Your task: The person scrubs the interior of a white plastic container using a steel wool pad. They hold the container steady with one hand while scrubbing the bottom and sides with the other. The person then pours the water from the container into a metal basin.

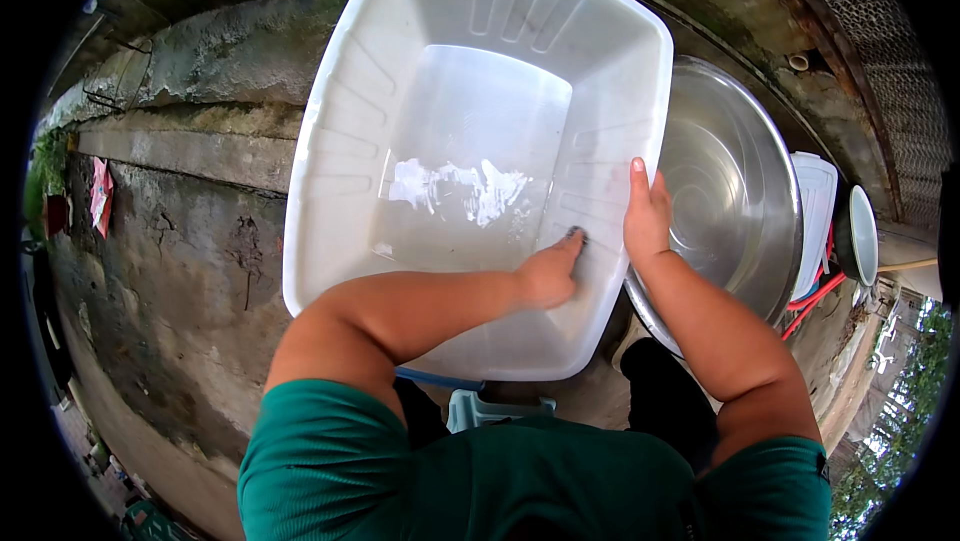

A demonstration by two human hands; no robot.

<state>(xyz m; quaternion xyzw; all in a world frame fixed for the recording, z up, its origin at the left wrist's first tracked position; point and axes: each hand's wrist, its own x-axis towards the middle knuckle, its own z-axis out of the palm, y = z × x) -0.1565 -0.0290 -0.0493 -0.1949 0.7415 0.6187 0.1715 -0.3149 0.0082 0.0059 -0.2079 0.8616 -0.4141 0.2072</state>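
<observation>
A large white translucent plastic tub (480, 98) stands tilted in front of me, and a little water (480, 192) glints on its bottom. My left hand (551, 271) reaches across inside it and presses on the right inner wall. Something small and dark (576, 233) shows at its fingertips; whether it is a scouring pad cannot be made out. My right hand (646, 215) grips the tub's right rim, thumb on the inside. Just right of that hand is a wide stainless steel basin (709, 196), partly behind the tub.
A pale blue plastic stool (495, 410) is between my legs. Beyond the basin are a white plastic lid (814, 203), a red hose (814, 301) and a pan (862, 236). A stained concrete wall with a pipe opening (799, 61) runs behind. Wet concrete floor (187, 278) lies left.
</observation>
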